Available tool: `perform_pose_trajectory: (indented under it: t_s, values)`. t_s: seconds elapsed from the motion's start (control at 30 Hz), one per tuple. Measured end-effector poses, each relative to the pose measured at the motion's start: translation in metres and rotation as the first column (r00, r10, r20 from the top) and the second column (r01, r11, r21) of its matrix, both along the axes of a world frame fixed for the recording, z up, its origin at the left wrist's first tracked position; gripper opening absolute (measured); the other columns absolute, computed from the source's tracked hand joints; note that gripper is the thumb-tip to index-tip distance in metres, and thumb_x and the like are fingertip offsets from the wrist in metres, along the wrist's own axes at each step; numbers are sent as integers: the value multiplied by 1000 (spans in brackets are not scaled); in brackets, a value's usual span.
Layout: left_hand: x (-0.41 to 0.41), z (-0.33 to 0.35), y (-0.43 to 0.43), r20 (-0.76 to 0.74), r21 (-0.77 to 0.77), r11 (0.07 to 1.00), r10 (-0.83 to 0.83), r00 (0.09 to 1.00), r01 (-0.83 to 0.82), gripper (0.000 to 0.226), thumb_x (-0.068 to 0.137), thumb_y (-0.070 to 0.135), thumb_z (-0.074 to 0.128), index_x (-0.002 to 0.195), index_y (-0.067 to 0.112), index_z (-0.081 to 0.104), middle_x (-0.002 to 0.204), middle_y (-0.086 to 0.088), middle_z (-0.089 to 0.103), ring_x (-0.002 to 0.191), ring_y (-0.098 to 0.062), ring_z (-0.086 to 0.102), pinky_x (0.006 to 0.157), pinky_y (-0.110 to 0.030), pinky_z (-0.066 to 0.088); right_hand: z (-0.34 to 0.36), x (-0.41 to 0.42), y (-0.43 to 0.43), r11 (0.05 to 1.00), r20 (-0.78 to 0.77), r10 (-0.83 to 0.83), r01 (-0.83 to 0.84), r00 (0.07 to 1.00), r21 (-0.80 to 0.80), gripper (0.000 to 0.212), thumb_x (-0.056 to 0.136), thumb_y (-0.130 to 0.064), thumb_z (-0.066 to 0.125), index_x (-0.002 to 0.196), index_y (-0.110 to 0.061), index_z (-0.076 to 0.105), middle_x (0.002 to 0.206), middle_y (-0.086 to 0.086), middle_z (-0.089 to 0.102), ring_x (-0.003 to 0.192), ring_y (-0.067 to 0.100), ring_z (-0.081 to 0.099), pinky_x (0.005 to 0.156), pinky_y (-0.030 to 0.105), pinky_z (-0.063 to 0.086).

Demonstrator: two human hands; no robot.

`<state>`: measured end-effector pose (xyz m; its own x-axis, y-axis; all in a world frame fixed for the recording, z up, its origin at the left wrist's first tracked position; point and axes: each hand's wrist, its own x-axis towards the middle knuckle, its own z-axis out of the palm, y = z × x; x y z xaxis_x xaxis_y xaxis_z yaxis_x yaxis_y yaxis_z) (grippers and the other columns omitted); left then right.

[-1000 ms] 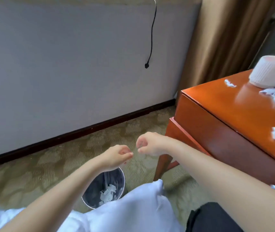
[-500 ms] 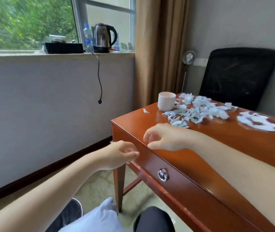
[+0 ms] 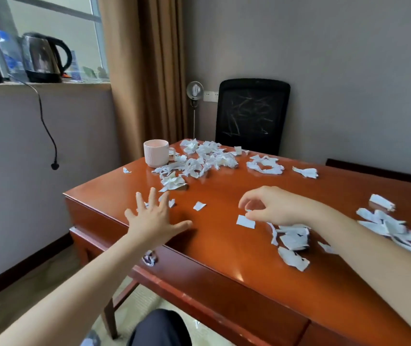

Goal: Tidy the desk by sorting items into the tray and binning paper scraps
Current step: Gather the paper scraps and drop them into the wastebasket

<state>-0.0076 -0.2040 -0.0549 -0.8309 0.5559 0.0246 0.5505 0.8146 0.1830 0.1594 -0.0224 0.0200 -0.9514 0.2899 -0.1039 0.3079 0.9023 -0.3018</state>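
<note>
Torn white paper scraps litter the orange-brown wooden desk (image 3: 224, 248): a big pile (image 3: 199, 159) at the back, a ring of scraps (image 3: 265, 166), and more at the front right (image 3: 294, 239). My left hand (image 3: 154, 217) hovers flat over the desk's left corner with its fingers spread, holding nothing. My right hand (image 3: 276, 206) hangs over the middle of the desk with fingers loosely curled, a gap between thumb and forefinger. Its thumb tip is at the top edge of a small rectangular scrap (image 3: 245, 221). No bin or tray is in view.
A ribbed pale pink mug (image 3: 156, 156) stands at the desk's back left. A black office chair (image 3: 251, 113) sits behind the desk. A kettle (image 3: 44, 56) stands on the windowsill, its cord hanging down the wall. The drawer has a metal handle (image 3: 149, 258).
My view rose from the bin on the floor up to the desk top. Both hands moved from over the bin onto the desk; the left hand opened flat and the right reached a scrap.
</note>
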Motion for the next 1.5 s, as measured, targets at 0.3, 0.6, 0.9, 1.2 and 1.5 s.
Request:
perform_pose_trajectory:
  t_s: [0.3,0.6,0.9,1.2,1.5]
  values:
    - [-2,-15,46,12,-5,998,-69,998,69,98,72,85,26,150,31,2,160,-4,7,147,-32,5,113,-59,11,-14,60,39,986,229,-158,139,960,97,79,85,-51,60,149,-30,18,158,-4,18,142,20,27,111,37,35]
    - [43,-17,84,-6,112,876,-471,882,469,71,89,64,31,148,29,15,157,2,21,145,-17,19,117,-38,11,-50,62,58,987,90,-156,159,984,-20,77,84,-42,62,148,-30,22,153,-6,28,140,15,23,108,38,34]
    - [52,-20,119,-11,229,840,-504,864,493,75,86,67,37,147,26,20,153,4,25,139,-17,26,113,-37,18,-77,32,76,979,-214,-195,175,957,-109,50,90,-33,59,138,-25,45,137,-11,46,128,10,33,105,28,31]
    - [36,-21,144,-102,131,817,-552,828,561,49,90,56,42,133,32,40,137,6,39,128,-18,32,106,-34,26,-88,20,79,987,-344,-158,136,926,-90,52,91,-26,53,141,-33,37,144,-20,34,129,7,31,107,27,23]
    - [25,-19,142,-109,205,761,-608,787,616,32,90,48,50,105,19,52,104,2,51,93,-16,46,81,-26,43,-85,13,75,988,-238,-106,130,965,86,48,90,-53,49,134,-35,45,139,-19,41,128,9,30,103,34,30]
